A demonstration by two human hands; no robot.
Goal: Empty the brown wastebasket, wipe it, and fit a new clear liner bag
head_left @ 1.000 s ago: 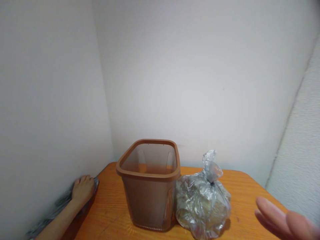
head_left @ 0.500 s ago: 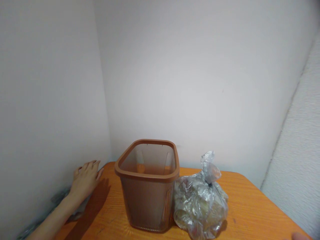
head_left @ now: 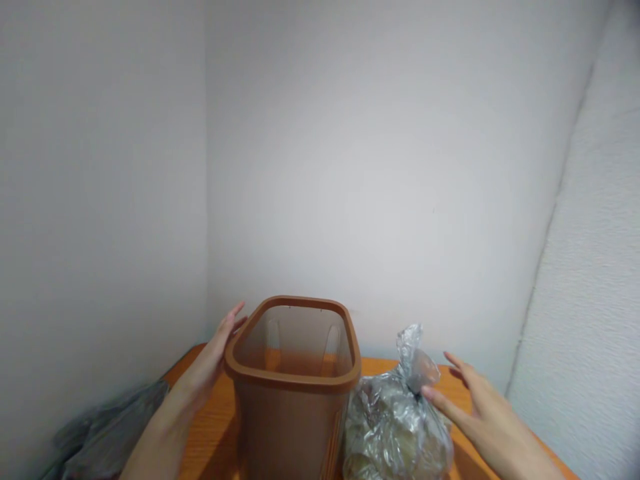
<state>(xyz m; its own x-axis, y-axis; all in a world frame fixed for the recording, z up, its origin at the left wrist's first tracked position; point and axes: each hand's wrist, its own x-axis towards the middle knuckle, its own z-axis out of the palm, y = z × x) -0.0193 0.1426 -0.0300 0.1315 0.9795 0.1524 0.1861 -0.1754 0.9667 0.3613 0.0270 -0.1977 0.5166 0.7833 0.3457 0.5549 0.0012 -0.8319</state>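
A brown translucent plastic bin (head_left: 295, 387) stands upright and open-topped on the orange wooden table (head_left: 210, 427). My left hand (head_left: 213, 363) lies flat against the bin's left rim, fingers straight and apart. Right of the bin sits a knotted clear plastic bag (head_left: 395, 427) full of crumpled stuff, touching the bin's side. My right hand (head_left: 475, 400) is spread open beside the bag's knot, its thumb tip at or just short of the plastic. Neither hand grips anything.
White walls close in the table at the left, back and right, forming a narrow corner. A crumpled grey plastic bag (head_left: 107, 433) lies at the table's left edge against the wall.
My left hand has left the grey bag and moved right to the bin's rim. My right hand has come in from the lower right to the clear bag. The view tipped upward.
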